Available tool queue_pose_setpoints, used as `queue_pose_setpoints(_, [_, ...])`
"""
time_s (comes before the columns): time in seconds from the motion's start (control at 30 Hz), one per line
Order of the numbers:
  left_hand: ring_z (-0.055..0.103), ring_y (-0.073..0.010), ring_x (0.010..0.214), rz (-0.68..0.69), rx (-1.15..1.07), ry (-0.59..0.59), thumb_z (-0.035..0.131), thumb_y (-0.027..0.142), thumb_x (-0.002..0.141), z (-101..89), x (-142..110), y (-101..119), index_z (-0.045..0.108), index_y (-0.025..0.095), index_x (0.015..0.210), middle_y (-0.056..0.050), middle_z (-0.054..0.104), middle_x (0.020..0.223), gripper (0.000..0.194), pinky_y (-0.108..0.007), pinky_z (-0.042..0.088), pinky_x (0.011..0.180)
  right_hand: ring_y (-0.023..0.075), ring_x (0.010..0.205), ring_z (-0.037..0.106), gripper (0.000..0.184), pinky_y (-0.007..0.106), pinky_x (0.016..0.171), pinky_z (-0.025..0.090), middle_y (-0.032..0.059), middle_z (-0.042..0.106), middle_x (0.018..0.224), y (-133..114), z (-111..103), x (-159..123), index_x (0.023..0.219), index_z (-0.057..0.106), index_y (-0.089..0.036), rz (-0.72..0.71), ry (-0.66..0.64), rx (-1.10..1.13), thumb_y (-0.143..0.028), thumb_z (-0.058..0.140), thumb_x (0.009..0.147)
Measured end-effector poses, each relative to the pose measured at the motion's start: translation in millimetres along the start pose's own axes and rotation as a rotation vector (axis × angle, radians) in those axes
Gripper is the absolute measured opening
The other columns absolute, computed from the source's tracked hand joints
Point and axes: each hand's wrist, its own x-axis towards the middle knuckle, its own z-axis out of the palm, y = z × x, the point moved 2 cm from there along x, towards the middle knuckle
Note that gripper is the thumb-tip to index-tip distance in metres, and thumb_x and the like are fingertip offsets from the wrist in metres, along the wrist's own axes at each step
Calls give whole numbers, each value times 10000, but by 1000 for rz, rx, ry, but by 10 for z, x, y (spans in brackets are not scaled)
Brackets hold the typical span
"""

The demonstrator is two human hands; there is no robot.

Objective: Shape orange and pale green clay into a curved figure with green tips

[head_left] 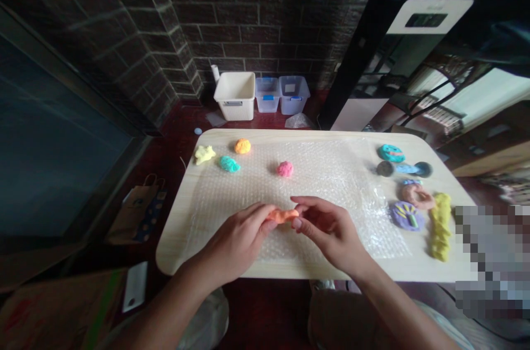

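Note:
An orange lump of modelling clay (283, 216) is held between my two hands, above the bubble wrap. My left hand (244, 237) grips its left end, fingers closed over it with the thumb below. At its right end, the thumb of my right hand (329, 231) touches the clay, the fingers curled around behind it. Beyond my hands a pink clay ball (285, 169) rests on the bubble wrap (331, 173). Farther left lie a teal clay lump (229, 164), a yellow-orange clay lump (242, 146) and a pale yellow star-like clay piece (204, 154).
On the table's (178, 239) right side sit a teal clay piece (391, 153), a grey-and-blue dumbbell shape (403, 169), a brownish ring (416, 195), a purple disc (407, 216) and a long yellow piece (441, 227). Bins (236, 99) and a water dispenser (372, 57) stand behind.

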Motion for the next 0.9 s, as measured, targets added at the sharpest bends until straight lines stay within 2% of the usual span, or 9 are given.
queue_pose_setpoints(0.1, [621,-208,911,-128,-320,-41,531,361,1050,53,-11,40,702,229,1093,-48,695,999,220,-320,462,832,174,824,707,412,321,762,595,55,763,1008,4,-4,22,1310,713,-261,22,5,125,-306,818,914])
queue_pose_setpoints(0.23, [505,-137,682,-312,-1142,-52,669,392,873,106,-2,175,649,179,1000,3,545,809,249,-282,454,669,148,756,669,280,297,708,564,54,749,1007,50,-53,62,1243,738,-261,6,83,171,-346,746,977])
queue_pose_setpoints(0.3, [444,-104,594,-366,-1343,1,738,323,794,101,16,230,584,180,841,40,463,704,216,-255,429,600,153,762,666,263,291,697,553,61,750,1002,79,-58,68,1225,748,-255,17,88,155,-356,737,983])
queue_pose_setpoints(0.37, [329,-69,488,-416,-1362,96,763,301,803,88,31,240,448,192,664,76,360,586,361,-218,342,495,160,774,666,266,289,696,549,70,755,996,97,-38,60,1217,756,-247,39,71,120,-365,739,980])
queue_pose_setpoints(0.47, [188,-47,395,-490,-1292,187,797,371,783,87,34,198,299,222,556,108,239,465,568,-215,205,391,164,774,673,251,286,699,551,74,761,960,107,11,34,1166,781,-234,68,58,70,-388,746,972])
queue_pose_setpoints(0.7, [139,-34,334,-564,-1269,196,826,431,703,118,7,159,234,247,493,120,192,395,655,-217,137,342,168,736,674,258,288,686,550,72,756,840,151,33,25,1054,809,-193,75,60,10,-424,746,960])
queue_pose_setpoints(0.77, [199,-42,349,-525,-1282,219,813,412,735,112,12,166,284,235,509,112,243,410,602,-208,210,355,172,739,674,262,294,687,549,75,756,843,161,29,26,1052,809,-189,81,62,4,-425,747,959])
queue_pose_setpoints(0.87, [515,-92,500,-412,-1217,276,766,370,802,73,35,166,421,197,551,25,515,541,460,-220,460,527,174,735,675,263,300,689,549,72,753,835,152,37,23,1056,808,-189,77,59,22,-425,740,963])
queue_pose_setpoints(0.9, [579,-107,567,-389,-1190,291,757,363,818,58,41,161,467,183,581,-3,588,625,416,-231,494,585,172,731,674,263,300,689,548,70,751,830,146,41,21,1056,809,-189,74,57,31,-425,736,965])
